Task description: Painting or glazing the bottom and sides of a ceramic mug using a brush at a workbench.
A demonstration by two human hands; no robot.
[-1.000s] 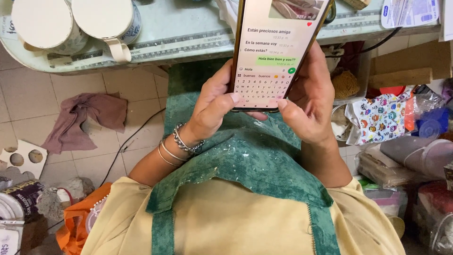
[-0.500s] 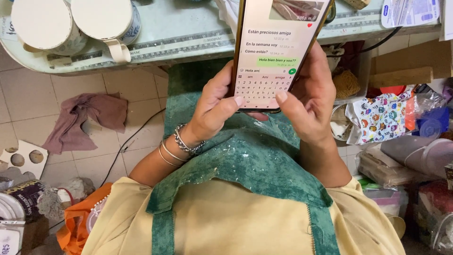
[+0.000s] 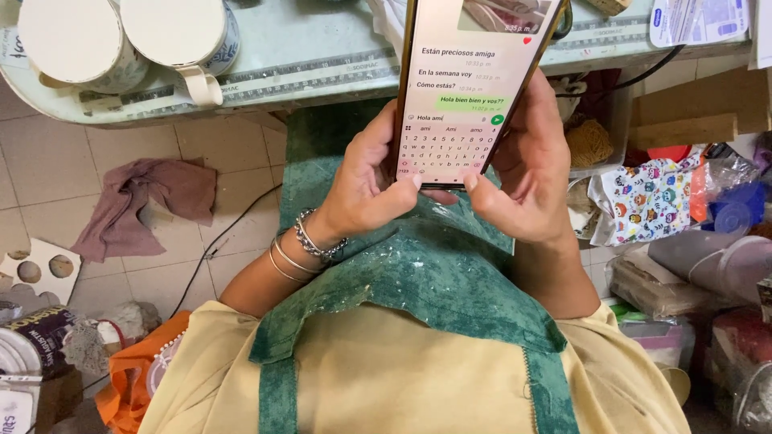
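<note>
Both hands grip one phone (image 3: 470, 88), held upright over the lap. The left hand (image 3: 366, 181) wraps the phone's lower left edge, its fingers closed around the case; the right hand (image 3: 527, 173) wraps the lower right edge the same way. Both thumbs rest at the bottom row of the on-screen keyboard, tips touching the glass.

Progress, judged from the screen: a chat is open, a keyboard is up, and a short run of text sits in the entry field. The green send button beside that field appears unpressed, so the message looks begun but neither finished nor sent.

Below the grip: bracelets (image 3: 301, 245) circle the left wrist, and a green apron (image 3: 434, 281) covers the lap under both hands.

Left of the grip, on the tiled floor: a brown rag (image 3: 141, 201) and a thin black cable (image 3: 217, 253).

Right of the grip: a patterned bag (image 3: 651, 201) among loose clutter.

Beyond the grip: a table (image 3: 322, 60), its edge just behind the phone. Two white mugs (image 3: 129, 36) stand on it, well to the left.
</note>
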